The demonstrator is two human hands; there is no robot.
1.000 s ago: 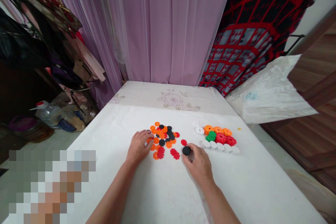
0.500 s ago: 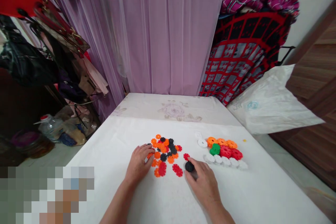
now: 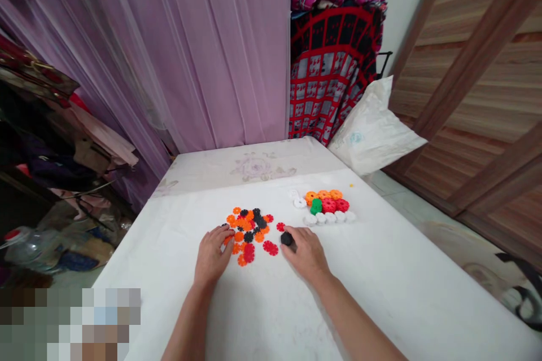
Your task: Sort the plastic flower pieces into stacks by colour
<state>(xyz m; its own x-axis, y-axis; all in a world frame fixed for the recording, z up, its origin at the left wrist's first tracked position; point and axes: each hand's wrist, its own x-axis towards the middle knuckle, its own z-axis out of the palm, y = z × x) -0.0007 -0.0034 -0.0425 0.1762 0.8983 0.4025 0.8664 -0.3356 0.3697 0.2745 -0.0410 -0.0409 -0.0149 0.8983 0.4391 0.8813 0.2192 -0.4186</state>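
Note:
Orange, black and red notched discs lie in a loose pile on the white cloth. My left hand rests at the pile's left edge, fingers curved over an orange disc; whether it grips the disc is unclear. My right hand has its thumb and index finger around a black stack of discs. A red disc lies just beyond that stack, and joined red discs lie between the hands. Farther right are orange stacks, a green stack, red stacks and a row of white stacks.
The table has a flowered strip at its far end. A white bag stands beyond its right edge. Curtains hang behind, with hanging bags and clothes at the left and a wooden door at the right.
The camera view has turned to the right, so the table and discs appear farther left. Both hands keep nearly the same places beside the pile and the black stack.

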